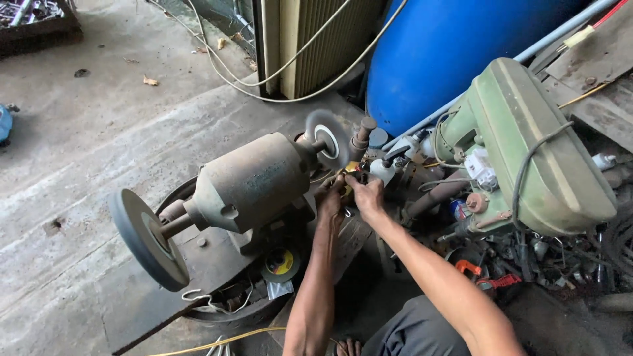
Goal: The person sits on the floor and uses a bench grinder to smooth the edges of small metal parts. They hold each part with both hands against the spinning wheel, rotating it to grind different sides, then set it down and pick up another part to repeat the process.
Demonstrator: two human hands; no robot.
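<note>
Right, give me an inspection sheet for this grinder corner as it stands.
Surface: bare concrete floor, dusty, with dry leaves.
Job's things: rusty bench grinder; grey wheel at the near end, pale wheel at the far end.
Clutter: green drill press lying tilted, small parts heaped under it; yellow-labelled disc below the grinder.
Hands: left hand and right hand close together beside the far wheel, on something small; cannot tell what.
Cables: pale cords looping across the floor; yellow cord at the bottom edge.
Surroundings: blue drum, ribbed panel.
</note>
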